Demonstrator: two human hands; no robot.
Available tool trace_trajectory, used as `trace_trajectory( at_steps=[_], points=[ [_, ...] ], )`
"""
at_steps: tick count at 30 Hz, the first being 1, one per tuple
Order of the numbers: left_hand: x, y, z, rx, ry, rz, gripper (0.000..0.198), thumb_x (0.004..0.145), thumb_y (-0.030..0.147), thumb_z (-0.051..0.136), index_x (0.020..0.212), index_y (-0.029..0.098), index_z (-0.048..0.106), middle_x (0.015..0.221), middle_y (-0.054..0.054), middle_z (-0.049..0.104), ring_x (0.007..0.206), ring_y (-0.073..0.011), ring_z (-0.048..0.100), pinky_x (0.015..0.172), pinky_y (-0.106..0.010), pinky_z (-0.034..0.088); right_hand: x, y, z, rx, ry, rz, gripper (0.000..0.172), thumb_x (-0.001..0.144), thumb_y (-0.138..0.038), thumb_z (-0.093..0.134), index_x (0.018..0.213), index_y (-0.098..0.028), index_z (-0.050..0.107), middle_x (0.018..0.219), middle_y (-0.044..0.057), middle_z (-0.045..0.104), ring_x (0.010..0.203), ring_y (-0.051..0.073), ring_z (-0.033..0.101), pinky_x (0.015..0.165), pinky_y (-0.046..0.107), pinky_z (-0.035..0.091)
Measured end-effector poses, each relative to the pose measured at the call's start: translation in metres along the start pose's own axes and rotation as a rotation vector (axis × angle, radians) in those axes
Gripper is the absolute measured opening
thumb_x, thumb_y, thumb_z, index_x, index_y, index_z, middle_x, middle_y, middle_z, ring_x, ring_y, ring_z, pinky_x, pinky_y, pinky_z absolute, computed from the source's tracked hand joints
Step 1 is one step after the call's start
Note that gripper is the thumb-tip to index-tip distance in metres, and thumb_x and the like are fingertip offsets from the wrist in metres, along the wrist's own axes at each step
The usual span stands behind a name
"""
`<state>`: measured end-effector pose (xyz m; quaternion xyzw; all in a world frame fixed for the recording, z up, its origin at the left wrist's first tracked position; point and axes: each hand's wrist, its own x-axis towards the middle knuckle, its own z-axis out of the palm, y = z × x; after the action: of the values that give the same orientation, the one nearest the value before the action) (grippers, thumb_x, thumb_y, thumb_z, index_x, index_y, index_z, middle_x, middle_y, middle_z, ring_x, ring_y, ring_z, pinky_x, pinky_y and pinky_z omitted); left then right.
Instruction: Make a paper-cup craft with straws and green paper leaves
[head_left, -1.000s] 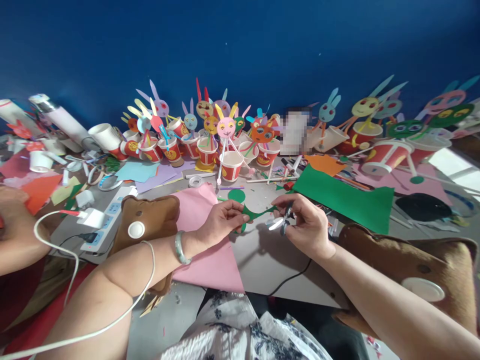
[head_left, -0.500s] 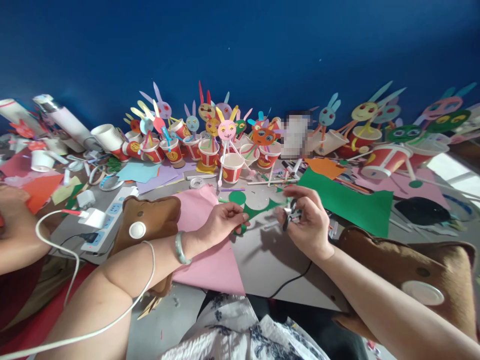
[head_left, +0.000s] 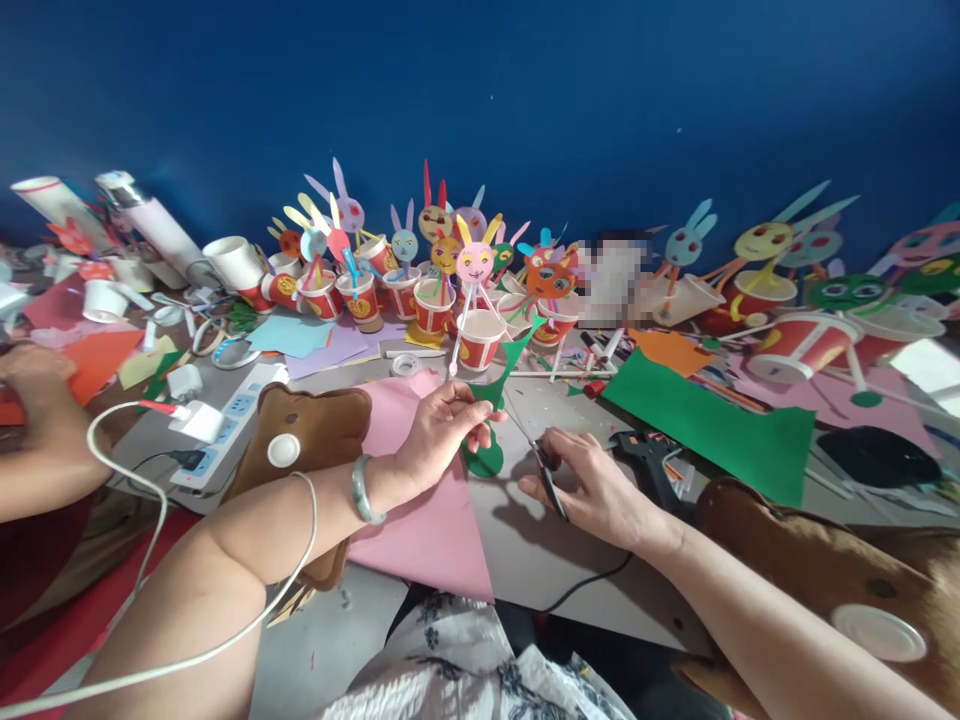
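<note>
In the middle of the head view, my left hand [head_left: 456, 422] pinches a cut piece of green paper [head_left: 516, 350], whose narrow tip points up and to the right. Below those fingers hangs or lies a rounded green paper shape [head_left: 484, 462]; I cannot tell whether it is joined to the held piece. A pair of scissors [head_left: 553, 492] is in my right hand [head_left: 592, 485], fingers in its handles. Its blades point up and left, close to the green paper. Pink paper [head_left: 420, 535] spreads beneath my left wrist.
A black glue gun [head_left: 646, 462] and a green sheet [head_left: 720, 425] lie to the right. Paper-cup figures [head_left: 480, 340] line the wall. Brown cushions [head_left: 315, 420] flank my arms. A power strip [head_left: 232, 415] and another person's arm [head_left: 45, 440] are at left.
The green paper has turned from lying sideways to pointing upward in my left hand. My right hand with the scissors has dropped lower, uncovering the glue gun. The view has shifted slightly.
</note>
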<state>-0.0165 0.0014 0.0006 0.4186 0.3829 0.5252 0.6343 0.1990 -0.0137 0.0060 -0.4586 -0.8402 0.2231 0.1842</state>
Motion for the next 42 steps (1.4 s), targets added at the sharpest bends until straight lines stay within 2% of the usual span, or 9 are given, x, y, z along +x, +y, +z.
trace_trajectory(
  at_steps=[11, 19, 27, 36, 42],
  points=[
    [-0.005, 0.004, 0.003, -0.02, -0.028, -0.013, 0.04, 0.075, 0.043, 0.079, 0.082, 0.017, 0.05, 0.078, -0.005, 0.075, 0.049, -0.0083, 0.061, 0.047, -0.022, 0.045, 0.002, 0.0, -0.002, -0.008, -0.04, 0.091, 0.048, 0.087, -0.065, 0.055, 0.067, -0.023, 0.042, 0.062, 0.001, 0.056, 0.059, 0.016, 0.048, 0.064, 0.03, 0.038],
    [-0.006, -0.003, -0.001, 0.026, -0.093, 0.014, 0.029, 0.082, 0.037, 0.072, 0.082, 0.017, 0.051, 0.061, 0.0, 0.068, 0.048, -0.0089, 0.059, 0.05, -0.021, 0.046, 0.002, 0.001, -0.004, 0.12, -0.12, 0.143, 0.051, 0.084, -0.067, 0.058, 0.066, -0.022, 0.042, 0.058, -0.003, 0.047, 0.056, 0.012, 0.039, 0.056, 0.027, 0.032],
    [-0.017, -0.017, 0.001, 0.03, -0.199, -0.082, 0.031, 0.085, 0.04, 0.071, 0.082, 0.017, 0.05, 0.078, -0.005, 0.075, 0.054, -0.0086, 0.062, 0.049, -0.02, 0.047, 0.001, -0.003, 0.0, 0.281, -0.192, 0.154, 0.054, 0.085, -0.07, 0.058, 0.068, -0.021, 0.043, 0.058, -0.006, 0.038, 0.058, 0.011, 0.034, 0.054, 0.027, 0.028],
    [-0.017, -0.022, -0.001, 0.005, -0.221, -0.056, 0.032, 0.087, 0.041, 0.071, 0.084, 0.017, 0.048, 0.08, -0.006, 0.075, 0.054, -0.0089, 0.064, 0.049, -0.02, 0.048, 0.001, -0.007, -0.001, 0.285, -0.235, 0.122, 0.058, 0.085, -0.076, 0.052, 0.068, -0.021, 0.046, 0.058, -0.003, 0.044, 0.057, 0.012, 0.039, 0.054, 0.027, 0.033],
    [-0.018, -0.022, 0.0, 0.015, -0.229, -0.067, 0.035, 0.087, 0.043, 0.071, 0.083, 0.018, 0.048, 0.081, -0.006, 0.075, 0.054, -0.0092, 0.064, 0.048, -0.021, 0.047, 0.001, -0.008, 0.0, 0.31, -0.247, 0.117, 0.058, 0.086, -0.075, 0.052, 0.069, -0.02, 0.048, 0.057, -0.003, 0.044, 0.056, 0.011, 0.038, 0.053, 0.026, 0.033]
  ],
)
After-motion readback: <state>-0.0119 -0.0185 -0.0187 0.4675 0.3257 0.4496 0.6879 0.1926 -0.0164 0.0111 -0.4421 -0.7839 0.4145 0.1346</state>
